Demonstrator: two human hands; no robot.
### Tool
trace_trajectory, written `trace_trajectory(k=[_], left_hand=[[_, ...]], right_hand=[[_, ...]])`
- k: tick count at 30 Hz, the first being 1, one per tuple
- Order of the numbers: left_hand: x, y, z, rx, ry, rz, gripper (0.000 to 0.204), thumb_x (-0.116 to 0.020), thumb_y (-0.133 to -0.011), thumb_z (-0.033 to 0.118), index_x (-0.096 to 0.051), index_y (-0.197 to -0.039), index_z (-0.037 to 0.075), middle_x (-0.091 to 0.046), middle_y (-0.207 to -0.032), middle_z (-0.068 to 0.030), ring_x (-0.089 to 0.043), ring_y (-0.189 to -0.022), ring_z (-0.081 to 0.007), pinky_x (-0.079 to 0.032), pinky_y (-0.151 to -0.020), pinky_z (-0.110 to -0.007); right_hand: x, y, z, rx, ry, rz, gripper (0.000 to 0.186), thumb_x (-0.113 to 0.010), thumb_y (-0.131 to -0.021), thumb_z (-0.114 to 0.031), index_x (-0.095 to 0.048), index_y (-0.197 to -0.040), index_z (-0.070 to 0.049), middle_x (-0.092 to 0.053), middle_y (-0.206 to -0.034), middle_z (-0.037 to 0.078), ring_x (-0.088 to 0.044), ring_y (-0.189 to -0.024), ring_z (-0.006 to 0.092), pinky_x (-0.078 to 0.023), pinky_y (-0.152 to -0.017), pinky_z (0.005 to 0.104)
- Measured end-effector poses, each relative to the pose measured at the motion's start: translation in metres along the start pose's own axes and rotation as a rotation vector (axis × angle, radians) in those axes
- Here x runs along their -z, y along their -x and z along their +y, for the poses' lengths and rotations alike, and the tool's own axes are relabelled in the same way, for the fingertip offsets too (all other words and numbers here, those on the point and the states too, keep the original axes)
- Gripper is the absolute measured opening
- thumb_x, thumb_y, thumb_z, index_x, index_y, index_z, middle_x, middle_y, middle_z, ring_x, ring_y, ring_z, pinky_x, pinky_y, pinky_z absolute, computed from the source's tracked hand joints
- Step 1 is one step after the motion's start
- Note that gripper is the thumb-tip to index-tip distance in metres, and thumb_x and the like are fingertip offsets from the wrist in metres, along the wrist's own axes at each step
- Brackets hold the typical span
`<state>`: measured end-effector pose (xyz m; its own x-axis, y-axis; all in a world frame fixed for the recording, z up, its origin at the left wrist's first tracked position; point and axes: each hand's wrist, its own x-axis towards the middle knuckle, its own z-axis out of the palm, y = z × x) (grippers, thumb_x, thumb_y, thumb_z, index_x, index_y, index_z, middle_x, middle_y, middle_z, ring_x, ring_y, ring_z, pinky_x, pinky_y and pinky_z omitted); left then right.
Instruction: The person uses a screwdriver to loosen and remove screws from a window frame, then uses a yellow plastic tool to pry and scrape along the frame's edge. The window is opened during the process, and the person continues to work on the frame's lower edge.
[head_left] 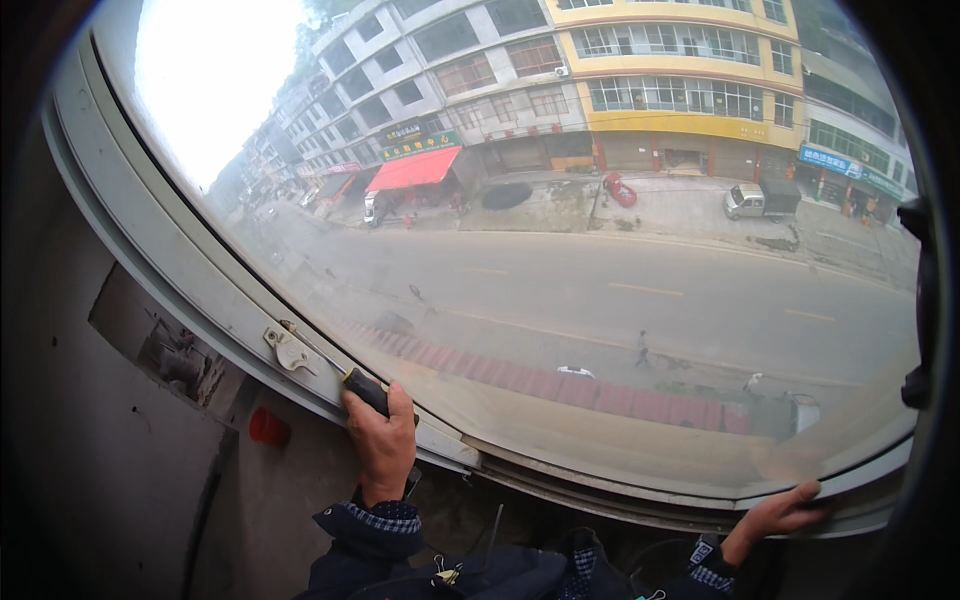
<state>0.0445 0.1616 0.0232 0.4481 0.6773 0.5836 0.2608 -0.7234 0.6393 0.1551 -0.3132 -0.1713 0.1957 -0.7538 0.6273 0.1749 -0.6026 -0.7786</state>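
Note:
A screwdriver [366, 391] with a black and yellow handle is gripped in my left hand [384, 440]. Its thin shaft points up and left, and the tip reaches the pale window latch [289, 352] on the sash. Whether the tip sits in a screw cannot be made out. At the lower right, my right hand [775, 515] holds the bottom rail of the window frame [660, 508], its fingers laid along the edge by the glass. Large and dusty, the glass pane [560, 420] stands between the two hands and the street.
Beneath the latch, a red bucket [268, 427] stands beside a rough wall [90, 450]. A dark fitting [915, 300] runs along the right edge. Beyond the glass lie a road [560, 275], parked vehicles and multi-storey buildings [680, 75], well below and across from me.

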Motion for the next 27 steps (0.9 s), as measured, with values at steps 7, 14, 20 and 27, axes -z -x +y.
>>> trace_trajectory(k=[7, 14, 20, 27], left_hand=[[-0.001, -0.001, -0.002, -0.02, 0.027, 0.009, 0.033, -0.066, -0.099, 0.019, -0.051, -0.114, -0.005, -0.061, -0.098, -0.018, -0.062, -0.086, -0.0272, -0.054, -0.079, -0.04], [-0.001, 0.0, 0.003, -0.011, 0.03, 0.008, 0.03, -0.065, -0.099, 0.018, -0.051, -0.113, -0.004, -0.059, -0.096, -0.0153, -0.06, -0.084, -0.0241, -0.053, -0.078, -0.039], [-0.003, 0.001, 0.006, 0.034, 0.092, 0.002, 0.031, -0.064, -0.1, 0.021, -0.052, -0.113, -0.004, -0.059, -0.098, -0.0144, -0.059, -0.086, -0.0224, -0.052, -0.079, -0.038], [-0.007, 0.0, -0.001, 0.0, 0.167, 0.021, 0.034, -0.063, -0.102, 0.025, -0.051, -0.116, -0.004, -0.059, -0.102, -0.0143, -0.058, -0.09, -0.0217, -0.052, -0.082, -0.037]], right_hand=[[0.001, 0.001, 0.001, -0.026, 0.003, -0.006, 0.067, -0.051, -0.11, -0.038, -0.034, -0.15, 0.013, -0.049, -0.143, 0.033, -0.057, -0.126, 0.0356, -0.049, -0.106, 0.0432], [0.0, 0.002, 0.006, -0.039, 0.0, 0.008, 0.066, -0.052, -0.11, -0.037, -0.034, -0.149, 0.013, -0.05, -0.142, 0.032, -0.057, -0.125, 0.0347, -0.049, -0.106, 0.0429], [0.001, 0.004, 0.018, -0.089, -0.056, 0.015, 0.066, -0.052, -0.11, -0.037, -0.035, -0.147, 0.014, -0.053, -0.137, 0.031, -0.059, -0.122, 0.0326, -0.05, -0.103, 0.0419], [0.005, 0.002, 0.017, -0.105, -0.081, -0.029, 0.065, -0.05, -0.11, -0.04, -0.038, -0.143, 0.015, -0.055, -0.133, 0.031, -0.061, -0.117, 0.0326, -0.052, -0.099, 0.0418]])
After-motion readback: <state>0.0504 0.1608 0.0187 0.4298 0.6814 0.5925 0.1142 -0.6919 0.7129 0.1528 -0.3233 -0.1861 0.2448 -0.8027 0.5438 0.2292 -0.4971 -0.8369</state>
